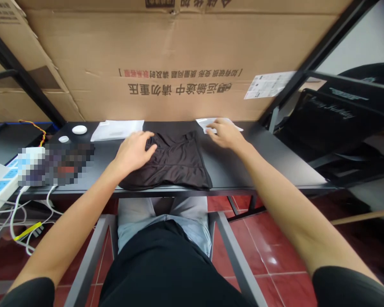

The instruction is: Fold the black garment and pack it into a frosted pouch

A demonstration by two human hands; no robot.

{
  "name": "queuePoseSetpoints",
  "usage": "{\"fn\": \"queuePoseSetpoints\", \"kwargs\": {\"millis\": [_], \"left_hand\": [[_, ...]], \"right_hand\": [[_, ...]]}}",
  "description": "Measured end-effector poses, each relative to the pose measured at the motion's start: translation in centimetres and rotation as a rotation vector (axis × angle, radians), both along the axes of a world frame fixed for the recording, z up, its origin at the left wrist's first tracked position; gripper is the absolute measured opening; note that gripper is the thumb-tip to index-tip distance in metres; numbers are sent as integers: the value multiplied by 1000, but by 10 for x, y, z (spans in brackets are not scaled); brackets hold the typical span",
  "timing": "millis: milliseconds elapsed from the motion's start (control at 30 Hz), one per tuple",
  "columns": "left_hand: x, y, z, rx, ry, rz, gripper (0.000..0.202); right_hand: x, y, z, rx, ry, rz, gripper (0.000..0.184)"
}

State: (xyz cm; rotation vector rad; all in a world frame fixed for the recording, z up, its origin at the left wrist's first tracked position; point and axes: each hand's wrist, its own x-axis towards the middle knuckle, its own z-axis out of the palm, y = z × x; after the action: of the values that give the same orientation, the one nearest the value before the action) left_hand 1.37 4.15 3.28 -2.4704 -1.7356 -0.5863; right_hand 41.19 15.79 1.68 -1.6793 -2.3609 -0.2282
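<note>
A black, shiny piece of cloth, perhaps a garment, lies spread on the dark table in front of me with some wrinkles. My left hand is over its left side, thumb and fingers apart; whether the fingertips touch the cloth I cannot tell. Off to the right of the cloth, my right hand is at a flat white sheet or packet, fingers loosely spread and partly covering it. A second white sheet or packet lies behind my left hand.
A large cardboard box walls off the back of the table. Two small white objects, one a rounded oval, lie at left. Beside them stand a power strip with cables and a blurred-out item. Black bags are at right.
</note>
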Motion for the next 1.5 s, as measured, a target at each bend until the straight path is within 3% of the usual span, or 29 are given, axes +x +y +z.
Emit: {"fn": "queuePoseSetpoints", "kwargs": {"millis": [100,200,300,433,567,667,767,867,1033,1267,1367,1500], "left_hand": [[10,52,10,16,36,26,48],[16,91,5,-99,37,61,38],[13,108,-8,-121,-26,49,26],[6,108,-15,-31,-118,16,19],[1,96,-7,48,-170,-121,14],[-9,76,-1,85,-225,-288,13],[-23,50,0,48,-236,-455,12],[-36,30,-5,-62,-145,-546,13],[-46,9,-11,-197,-20,-549,23],[-72,-49,-1,-180,-53,-537,46],[-84,-69,-7,-195,-15,-517,38],[-92,-74,-18,-208,-13,-501,22]], "right_hand": [[-30,4,6,-21,97,98,53],[-52,9,7,-72,162,125,38],[-57,10,4,-78,204,134,22],[-53,8,0,-2,321,157,14],[-46,-7,1,84,524,237,6],[-38,-34,3,98,629,370,6],[-28,-69,3,99,588,485,4],[-21,-97,-1,34,472,560,5],[-22,-115,-6,-86,269,608,15],[-24,-147,14,-193,304,613,36],[-29,-166,14,-234,235,683,38],[-34,-179,8,-202,194,711,19]]}}
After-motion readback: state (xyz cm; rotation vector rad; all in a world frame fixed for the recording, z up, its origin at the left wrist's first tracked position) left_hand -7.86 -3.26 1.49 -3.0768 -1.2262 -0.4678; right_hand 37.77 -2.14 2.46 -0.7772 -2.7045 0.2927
